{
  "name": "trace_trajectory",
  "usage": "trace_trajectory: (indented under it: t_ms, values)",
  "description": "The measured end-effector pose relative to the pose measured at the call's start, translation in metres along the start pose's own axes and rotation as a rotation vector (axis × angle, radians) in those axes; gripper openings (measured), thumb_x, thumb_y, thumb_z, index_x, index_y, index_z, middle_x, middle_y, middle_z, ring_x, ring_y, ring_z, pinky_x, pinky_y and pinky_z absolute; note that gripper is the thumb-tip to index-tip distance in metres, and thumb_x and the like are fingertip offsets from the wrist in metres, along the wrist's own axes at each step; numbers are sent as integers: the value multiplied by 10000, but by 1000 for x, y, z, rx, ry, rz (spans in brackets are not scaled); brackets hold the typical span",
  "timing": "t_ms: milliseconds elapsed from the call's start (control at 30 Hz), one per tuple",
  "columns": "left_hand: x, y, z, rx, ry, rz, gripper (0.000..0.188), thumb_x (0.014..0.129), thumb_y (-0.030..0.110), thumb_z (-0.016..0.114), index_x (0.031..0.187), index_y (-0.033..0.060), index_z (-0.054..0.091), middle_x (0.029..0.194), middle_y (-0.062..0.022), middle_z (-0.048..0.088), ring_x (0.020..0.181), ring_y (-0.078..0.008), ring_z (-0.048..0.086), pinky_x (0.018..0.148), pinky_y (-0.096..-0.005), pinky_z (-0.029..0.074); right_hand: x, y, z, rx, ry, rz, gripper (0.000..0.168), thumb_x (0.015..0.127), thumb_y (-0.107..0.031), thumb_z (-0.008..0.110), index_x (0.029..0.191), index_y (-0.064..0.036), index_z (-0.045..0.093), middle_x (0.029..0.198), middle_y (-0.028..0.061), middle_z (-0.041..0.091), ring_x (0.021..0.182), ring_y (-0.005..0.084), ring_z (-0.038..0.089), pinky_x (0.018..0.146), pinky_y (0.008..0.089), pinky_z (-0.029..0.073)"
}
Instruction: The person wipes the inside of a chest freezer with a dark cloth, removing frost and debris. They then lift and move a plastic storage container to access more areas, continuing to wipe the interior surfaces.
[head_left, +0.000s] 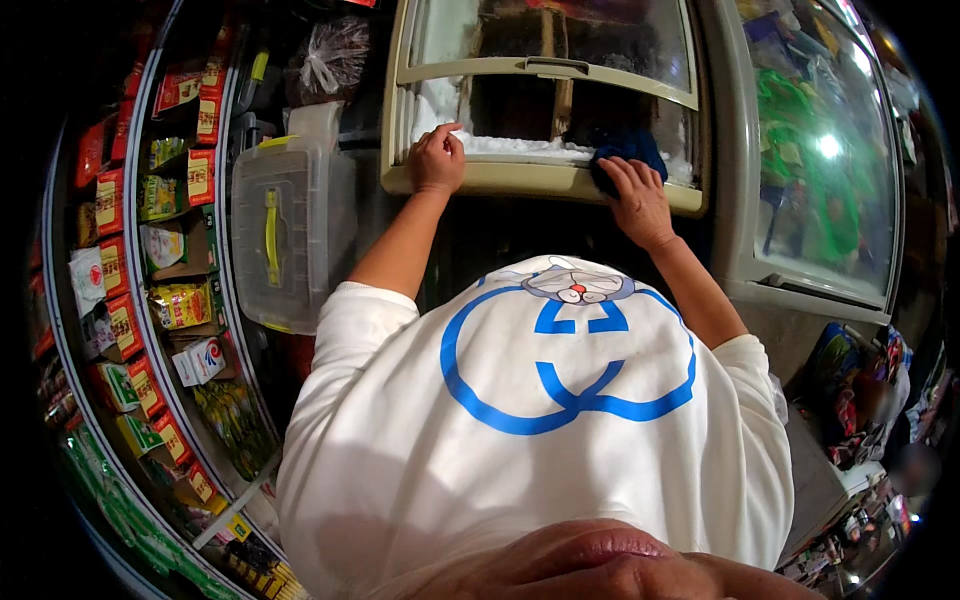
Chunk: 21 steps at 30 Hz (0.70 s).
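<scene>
A chest freezer with a cream frame (525, 174) stands before me, its sliding glass lid (600, 71) pushed back so the front part lies uncovered. White frost (517, 146) lines the inner front edge and left corner. My left hand (437, 159) rests at the front rim's left part, fingers curled, with nothing seen in it. At the right part of that rim, my right hand (641, 196) presses on a dark blue cloth (634, 150), which lies bunched over the edge. The freezer's inside is dark, and its contents are hard to make out.
A clear plastic storage box (292, 232) with yellow-green handles stands to the left, near shelves of packaged goods (180, 304). A knotted plastic bag (328, 64) sits behind it. On the right is another glass-lidded freezer (825, 172) holding green bags.
</scene>
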<state>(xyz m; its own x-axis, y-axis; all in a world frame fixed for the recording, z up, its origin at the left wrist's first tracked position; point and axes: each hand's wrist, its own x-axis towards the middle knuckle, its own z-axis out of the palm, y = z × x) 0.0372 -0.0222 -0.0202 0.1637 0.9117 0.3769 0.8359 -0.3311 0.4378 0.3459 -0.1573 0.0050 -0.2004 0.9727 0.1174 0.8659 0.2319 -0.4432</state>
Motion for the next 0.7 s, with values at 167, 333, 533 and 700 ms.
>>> trace_trajectory:
  t_ms: [167, 333, 533, 700]
  values:
    - [4, 2, 5, 37, 10, -34, 166, 793, 137, 541, 889, 183, 668, 682, -69, 614, 690, -275, 602, 619, -400, 482, -14, 32, -3, 542, 532, 221, 445, 825, -28, 603, 1242, -84, 456, 1226, 118, 517, 1117, 241, 499, 941, 388, 409]
    - [-5, -16, 11, 54, -88, -158, 186, 816, 209, 523, 927, 248, 667, 729, -77, 634, 719, -296, 611, 618, -418, 486, -30, 53, -82, 1398, 729, 502, 446, 836, -105, 656, 1233, -38, 466, 1124, 125, 573, 1040, 229, 572, 855, 345, 508]
    - [-2, -15, 16, 26, -32, -79, 175, 803, 200, 532, 889, 239, 680, 731, -62, 645, 710, -272, 619, 612, -396, 491, -59, 68, -151, 1272, 780, 395, 394, 815, -16, 623, 1190, 16, 505, 1115, 156, 591, 1021, 272, 597, 844, 401, 523]
    - [-4, -17, 8, 9, -76, -62, 206, 821, 206, 533, 955, 203, 688, 763, -69, 645, 723, -253, 619, 644, -360, 485, -64, 81, -65, 1031, 372, 519, 454, 812, -60, 646, 1237, -68, 490, 1120, 99, 594, 1025, 182, 575, 891, 326, 480]
